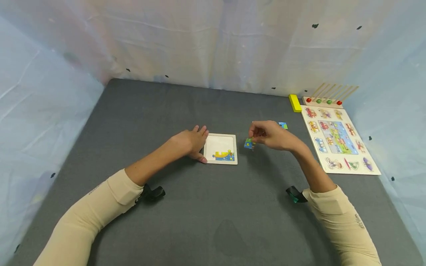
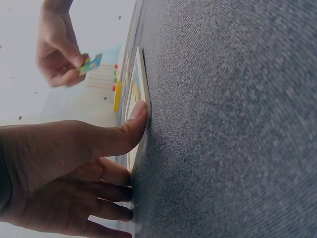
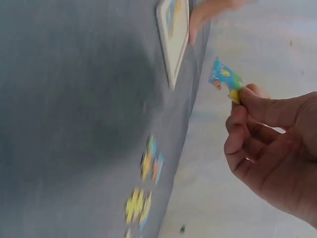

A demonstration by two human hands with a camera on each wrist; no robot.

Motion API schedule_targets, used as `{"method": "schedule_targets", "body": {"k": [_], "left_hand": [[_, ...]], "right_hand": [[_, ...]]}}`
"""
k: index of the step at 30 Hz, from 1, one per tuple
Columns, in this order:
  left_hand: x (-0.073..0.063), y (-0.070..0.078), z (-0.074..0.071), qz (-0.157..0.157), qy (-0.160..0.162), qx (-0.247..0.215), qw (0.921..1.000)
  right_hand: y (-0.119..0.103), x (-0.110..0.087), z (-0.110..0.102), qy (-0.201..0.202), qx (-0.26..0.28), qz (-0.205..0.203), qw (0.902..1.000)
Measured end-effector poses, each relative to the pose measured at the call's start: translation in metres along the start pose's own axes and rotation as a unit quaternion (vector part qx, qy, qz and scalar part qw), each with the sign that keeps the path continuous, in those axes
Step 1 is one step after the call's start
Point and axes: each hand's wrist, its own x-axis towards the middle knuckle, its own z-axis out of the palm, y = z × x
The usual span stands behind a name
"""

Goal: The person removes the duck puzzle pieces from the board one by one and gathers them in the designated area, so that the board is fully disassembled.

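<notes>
Between thumb and fingertips, my right hand [image 1: 274,135] pinches a blue and green jigsaw piece [image 3: 225,75], held above the table to the right of the puzzle tray. The square wooden tray [image 1: 219,135] lies flat; a strip of yellow and blue pieces [image 1: 224,155] fills its lower right part, and pale base shows elsewhere. My left hand [image 1: 193,143] rests at the tray's left edge with fingers spread. In the left wrist view its thumb [image 2: 134,124] lies on the rim. Loose jigsaw pieces [image 3: 137,204] lie on the table below my right hand, mostly hidden by it in the head view.
To the right lies a large wooden picture board [image 1: 319,162] with vehicle, toy and figure pictures. Behind it stands a rack [image 1: 324,104] with slanting sticks and red and green beads. A yellow block [image 1: 294,103] sits beside them. Pale sheeting [image 1: 213,44] encloses the grey table.
</notes>
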Motion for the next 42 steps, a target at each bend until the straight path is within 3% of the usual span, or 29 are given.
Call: {"method": "schedule_targets", "body": {"k": [5,12,21,27,42], "left_hand": [[0.000,-0.001,-0.001,-0.004,-0.004,-0.002,1.0000],[-0.001,-0.001,-0.001,-0.006,-0.006,-0.004,1.0000],[-0.001,0.002,0.001,0.000,0.000,-0.008,1.0000],[-0.001,0.000,0.001,0.003,0.006,-0.011,0.9999],[0.000,-0.001,0.001,0.000,0.002,-0.019,0.9998]], "right_hand": [[0.029,-0.009,-0.014,-0.026,-0.006,0.025,0.9993],[0.057,-0.003,-0.004,-0.045,0.005,0.009,0.9990],[0.051,-0.006,0.001,-0.007,-0.070,0.026,0.9972],[0.049,-0.008,0.009,-0.038,-0.096,0.035,0.9941],[0.050,-0.008,0.014,-0.030,-0.120,0.076,0.9894]]}}
